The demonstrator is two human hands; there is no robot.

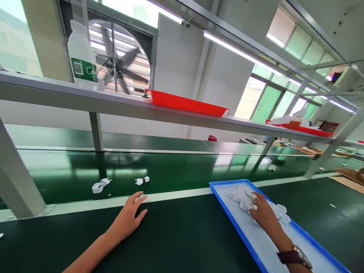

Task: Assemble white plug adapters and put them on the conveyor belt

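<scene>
My left hand (129, 217) lies flat and open on the green worktop (176, 235), holding nothing. My right hand (263, 214) reaches into the blue tray (227, 214), fingers curled on the pile of white plastic parts (240, 195); whether they grip one, I cannot tell.

Both forearms are bare of sleeves; the right wrist wears a watch (295, 256) with a dark brown strap
</scene>
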